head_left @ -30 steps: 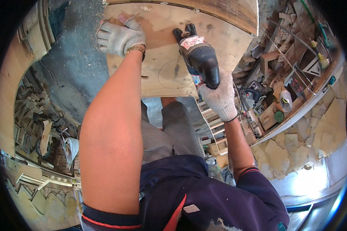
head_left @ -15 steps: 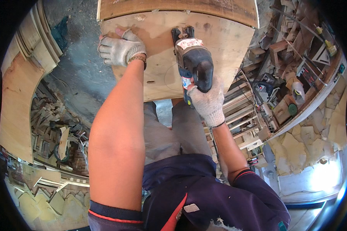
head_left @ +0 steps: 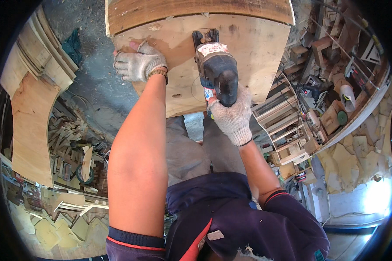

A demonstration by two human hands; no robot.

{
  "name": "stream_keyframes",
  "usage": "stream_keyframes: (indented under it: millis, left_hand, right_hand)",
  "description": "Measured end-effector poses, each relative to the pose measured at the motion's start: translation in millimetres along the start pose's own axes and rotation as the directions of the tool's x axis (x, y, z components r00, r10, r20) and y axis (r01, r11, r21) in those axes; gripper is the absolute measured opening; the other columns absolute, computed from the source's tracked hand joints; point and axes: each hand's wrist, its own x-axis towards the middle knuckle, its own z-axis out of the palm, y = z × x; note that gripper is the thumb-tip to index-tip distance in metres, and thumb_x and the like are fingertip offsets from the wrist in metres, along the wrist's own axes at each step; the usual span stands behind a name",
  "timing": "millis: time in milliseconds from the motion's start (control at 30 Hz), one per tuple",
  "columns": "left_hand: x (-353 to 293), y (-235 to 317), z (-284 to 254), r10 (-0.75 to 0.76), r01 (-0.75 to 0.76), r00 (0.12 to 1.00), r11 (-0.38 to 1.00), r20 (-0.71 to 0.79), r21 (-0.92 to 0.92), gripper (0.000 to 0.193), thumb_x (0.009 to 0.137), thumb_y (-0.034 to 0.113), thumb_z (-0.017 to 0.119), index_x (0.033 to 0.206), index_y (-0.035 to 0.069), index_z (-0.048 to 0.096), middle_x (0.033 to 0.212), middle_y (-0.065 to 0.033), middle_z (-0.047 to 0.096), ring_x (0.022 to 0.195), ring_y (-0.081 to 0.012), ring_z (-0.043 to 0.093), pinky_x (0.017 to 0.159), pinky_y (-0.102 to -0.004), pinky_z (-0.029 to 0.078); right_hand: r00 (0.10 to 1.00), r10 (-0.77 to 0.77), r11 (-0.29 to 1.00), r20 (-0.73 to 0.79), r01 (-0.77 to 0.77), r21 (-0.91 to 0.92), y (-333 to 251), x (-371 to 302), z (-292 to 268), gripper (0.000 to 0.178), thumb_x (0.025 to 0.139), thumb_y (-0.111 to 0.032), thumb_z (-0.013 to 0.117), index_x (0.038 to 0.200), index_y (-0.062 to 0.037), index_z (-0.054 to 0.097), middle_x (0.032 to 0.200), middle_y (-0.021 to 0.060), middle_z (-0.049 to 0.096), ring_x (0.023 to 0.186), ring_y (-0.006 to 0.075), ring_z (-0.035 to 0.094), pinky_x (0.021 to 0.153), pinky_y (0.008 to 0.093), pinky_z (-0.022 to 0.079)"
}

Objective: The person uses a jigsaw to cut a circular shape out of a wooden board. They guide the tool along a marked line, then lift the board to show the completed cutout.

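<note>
A pale plywood panel [head_left: 178, 82] with a curved far edge lies before me. My left hand [head_left: 140, 62], in a grey-white glove with bare fingertips, lies at the panel's left edge, fingers stretched out and bent a little over it. My right hand [head_left: 231, 116], gloved too, is wrapped round the handle of a black and blue jigsaw [head_left: 222, 71]. The jigsaw rests on the panel, its front end pointing away from me and a little short of the curved edge. Its blade is hidden.
Against the curved edge lies a browner wooden board [head_left: 196, 11]. Curved plywood sheets [head_left: 32, 117] stand at the left, above heaped wood offcuts [head_left: 69, 139]. At the right are a slatted wooden frame [head_left: 283, 126], a bench with tools and scraps, and a power tool [head_left: 308, 89].
The whole view has shifted slightly. My left hand sits a bit nearer to me on the panel's edge. The jigsaw keeps nearly the same place, my right hand still round it.
</note>
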Motion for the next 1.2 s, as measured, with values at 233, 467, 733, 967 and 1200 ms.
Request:
stream_keyframes:
  millis: [233,467,733,967,1200]
  left_hand:
    - [-2.4,1.2,-5.8,0.029,-0.029,1.000,0.999,0.002,0.035,0.062,0.102,0.055,0.044,0.140,0.006,0.049,0.131,-0.0150,0.054,0.121,-0.0346,0.054,0.100,-0.0496,0.042]
    - [0.4,-1.9,3.5,0.000,-0.001,1.000,0.999,0.011,0.047,0.069,0.098,0.060,0.047,0.142,0.007,0.048,0.132,-0.0146,0.054,0.125,-0.0335,0.053,0.102,-0.0500,0.042]
    - [2.1,-6.1,13.0,-0.015,0.015,1.000,0.998,-0.005,0.065,0.073,0.095,0.065,0.050,0.144,0.011,0.048,0.131,-0.0118,0.054,0.123,-0.0320,0.055,0.101,-0.0487,0.043]
    - [2.6,-4.3,11.2,-0.027,0.027,1.000,0.999,-0.006,0.041,0.070,0.098,0.065,0.046,0.143,0.012,0.049,0.130,-0.0116,0.053,0.123,-0.0322,0.055,0.099,-0.0484,0.044]
    - [3.1,-5.5,10.0,-0.005,0.004,1.000,0.997,0.007,0.073,0.080,0.093,0.072,0.049,0.145,0.010,0.046,0.134,-0.0131,0.052,0.124,-0.0329,0.055,0.101,-0.0482,0.044]
  right_hand:
    - [0.998,0.060,0.996,0.028,-0.061,0.059,-5.2,1.5,-1.1,0.028,0.070,-0.016,0.074,0.096,-0.0076,0.067,0.082,0.0114,0.068,0.080,0.0373,0.065,0.076,0.0466,0.051]
    - [0.992,0.126,0.983,0.015,-0.126,0.130,-11.8,2.3,3.1,0.024,0.072,-0.015,0.073,0.094,-0.0058,0.068,0.079,0.0117,0.070,0.075,0.0345,0.069,0.072,0.0429,0.055]
    - [0.986,0.169,0.972,0.015,-0.169,0.162,-22.5,4.7,2.5,0.024,0.073,-0.015,0.074,0.094,-0.0052,0.068,0.081,0.0115,0.070,0.075,0.0320,0.071,0.072,0.0415,0.055]
    - [0.958,0.286,0.958,0.025,-0.287,0.031,-29.9,-0.4,3.7,0.024,0.074,-0.015,0.081,0.096,-0.0098,0.072,0.101,0.0134,0.069,0.097,0.0308,0.068,0.089,0.0432,0.052]
    - [0.987,0.156,0.985,-0.028,-0.153,0.078,-17.5,0.3,15.6,0.023,0.076,-0.011,0.080,0.095,-0.0034,0.070,0.091,0.0117,0.072,0.086,0.0255,0.071,0.081,0.0386,0.055]
